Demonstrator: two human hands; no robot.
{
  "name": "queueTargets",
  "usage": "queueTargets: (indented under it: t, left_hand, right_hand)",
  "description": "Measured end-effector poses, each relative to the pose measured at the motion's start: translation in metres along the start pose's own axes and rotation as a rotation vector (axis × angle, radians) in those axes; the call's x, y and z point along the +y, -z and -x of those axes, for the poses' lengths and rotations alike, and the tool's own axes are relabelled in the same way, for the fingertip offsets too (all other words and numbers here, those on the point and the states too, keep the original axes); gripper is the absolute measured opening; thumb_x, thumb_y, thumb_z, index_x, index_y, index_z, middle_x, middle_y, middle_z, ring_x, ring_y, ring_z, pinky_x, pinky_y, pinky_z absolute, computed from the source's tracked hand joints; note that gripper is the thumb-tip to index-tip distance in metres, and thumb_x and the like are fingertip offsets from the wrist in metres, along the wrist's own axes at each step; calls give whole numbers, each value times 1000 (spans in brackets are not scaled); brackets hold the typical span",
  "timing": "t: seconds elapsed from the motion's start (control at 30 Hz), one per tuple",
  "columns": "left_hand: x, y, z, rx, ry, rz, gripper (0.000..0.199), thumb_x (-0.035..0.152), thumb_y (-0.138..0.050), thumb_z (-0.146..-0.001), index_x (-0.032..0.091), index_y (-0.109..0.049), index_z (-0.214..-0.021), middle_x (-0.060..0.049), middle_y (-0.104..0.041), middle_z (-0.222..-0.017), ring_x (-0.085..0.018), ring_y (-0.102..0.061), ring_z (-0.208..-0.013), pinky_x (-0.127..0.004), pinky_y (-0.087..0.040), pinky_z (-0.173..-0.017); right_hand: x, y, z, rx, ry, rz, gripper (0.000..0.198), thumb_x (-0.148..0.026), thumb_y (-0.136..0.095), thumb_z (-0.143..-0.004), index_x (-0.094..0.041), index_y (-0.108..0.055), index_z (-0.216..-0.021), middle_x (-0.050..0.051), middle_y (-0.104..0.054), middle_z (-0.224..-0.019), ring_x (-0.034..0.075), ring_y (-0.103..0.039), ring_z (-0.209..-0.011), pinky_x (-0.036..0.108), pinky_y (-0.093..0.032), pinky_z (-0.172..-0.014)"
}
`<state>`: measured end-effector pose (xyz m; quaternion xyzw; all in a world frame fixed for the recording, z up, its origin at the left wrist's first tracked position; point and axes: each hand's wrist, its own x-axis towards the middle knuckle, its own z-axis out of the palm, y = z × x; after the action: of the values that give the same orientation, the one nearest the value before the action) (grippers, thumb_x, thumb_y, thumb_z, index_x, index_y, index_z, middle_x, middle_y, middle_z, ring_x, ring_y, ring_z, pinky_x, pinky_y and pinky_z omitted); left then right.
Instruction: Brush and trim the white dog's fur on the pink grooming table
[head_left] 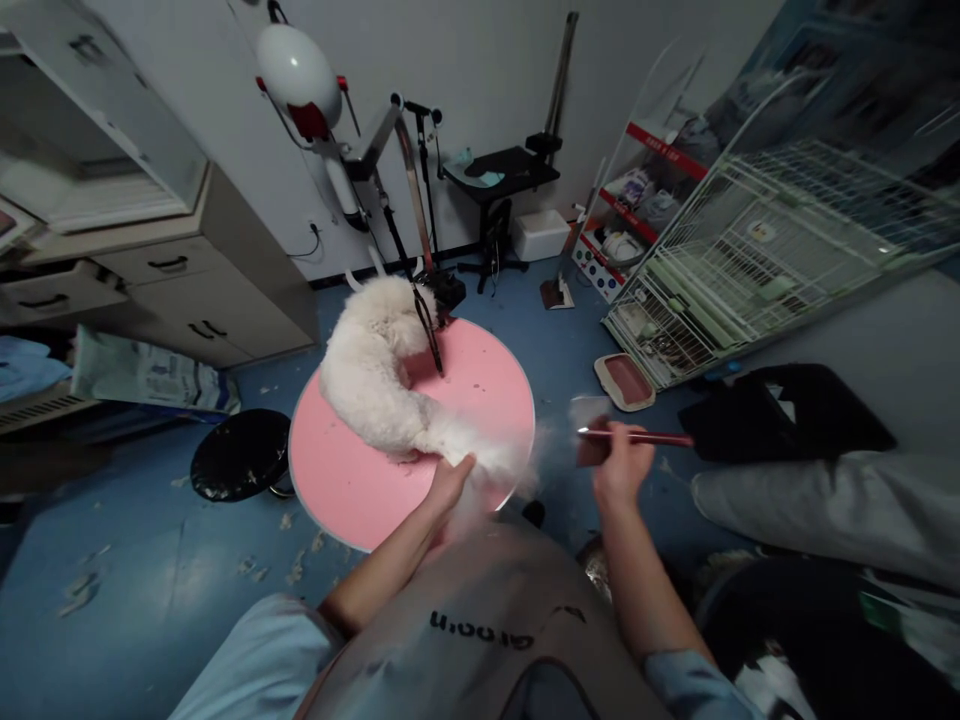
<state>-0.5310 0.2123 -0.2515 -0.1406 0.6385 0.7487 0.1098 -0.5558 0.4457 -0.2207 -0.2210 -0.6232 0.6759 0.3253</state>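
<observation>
A white curly-haired dog [371, 375] is curled on the round pink grooming table [480, 375], its head end by the black strap [426, 325]. My left hand [450, 482] is closed at the base of its long fluffy tail [484, 450], thumb on top. The tail's loose hair fans out to the right and is blurred at its end. Off the table's right edge, my right hand [624, 468] grips a slicker brush [660, 437] by its red handle. The brush's flat square head points left, apart from the hair.
A black round stool [240, 455] stands left of the table. A white-and-red dryer [300, 75] hangs on an arm behind it. Wire cages [750, 260] and a litter tray [626, 382] are at right. A grey-trousered leg [825, 500] extends in from the right.
</observation>
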Motion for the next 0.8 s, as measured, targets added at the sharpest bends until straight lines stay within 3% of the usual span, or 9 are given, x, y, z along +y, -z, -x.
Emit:
queueTargets:
  t: [0.07,0.1,0.23,0.27,0.4,0.53,0.63,0.73,0.8]
  left_hand:
    - [2,0,1,11,-14,51,41,35,-63,-76,11,-59,-110,-13,-63,-117,-26,-58,-107,-33,-43,-93]
    - [3,-1,2,18,-23,78,41,36,-64,-75,12,-60,-108,-12,-64,-116,-26,-58,-107,-34,-43,-95]
    - [2,1,5,27,-63,152,47,36,-69,-72,15,-59,-113,-11,-61,-123,-25,-54,-115,-34,-39,-100]
    - [1,2,5,25,-66,161,49,36,-69,-72,15,-58,-114,-11,-60,-125,-25,-54,-115,-35,-39,-100]
    - [-3,3,4,28,-14,173,49,42,-67,-73,12,-60,-111,-13,-61,-121,-28,-57,-110,-37,-41,-97]
    - [-3,1,3,58,-60,240,50,38,-68,-73,14,-58,-115,-12,-59,-125,-26,-55,-114,-35,-40,-99]
    - [-1,-3,4,75,-42,236,48,41,-68,-71,12,-61,-109,-12,-63,-119,-27,-58,-108,-35,-42,-96]
    - [1,-4,10,85,-24,238,45,38,-68,-71,12,-62,-109,-12,-64,-118,-26,-59,-109,-34,-42,-96]
    - [2,-3,15,103,-15,271,45,34,-66,-73,13,-60,-113,-11,-62,-122,-26,-57,-111,-34,-40,-99]
  right_hand:
    - [0,-8,18,-386,-87,105,31,-44,-67,-67,-21,-50,-77,-2,-58,-68,12,-55,-60,26,-46,-58]
    - [0,-13,23,-469,-125,151,30,-43,-67,-66,-20,-52,-77,-2,-57,-67,12,-54,-60,26,-45,-58]
    - [-6,-21,20,-74,34,144,28,-43,-61,-71,-19,-49,-78,-2,-57,-71,12,-53,-66,27,-45,-65]
    - [-8,-21,20,-70,75,118,27,-42,-61,-72,-19,-49,-79,-1,-58,-74,12,-54,-69,28,-46,-67]
    - [-12,-27,39,-489,-77,130,26,-39,-66,-68,-19,-53,-79,0,-60,-73,13,-56,-64,27,-47,-62]
    - [-3,-36,64,-351,-7,89,25,-38,-64,-71,-19,-54,-83,3,-62,-85,14,-59,-76,29,-48,-71]
    - [6,-37,65,-423,-49,88,28,-39,-65,-69,-19,-53,-83,2,-63,-81,15,-60,-74,29,-49,-69]
    - [10,-27,36,-405,-152,204,32,-44,-65,-69,-18,-52,-83,-2,-58,-66,13,-55,-58,27,-45,-57]
    - [4,-13,3,-246,-65,277,34,-45,-64,-68,-17,-52,-82,-2,-57,-67,13,-54,-60,28,-45,-60]
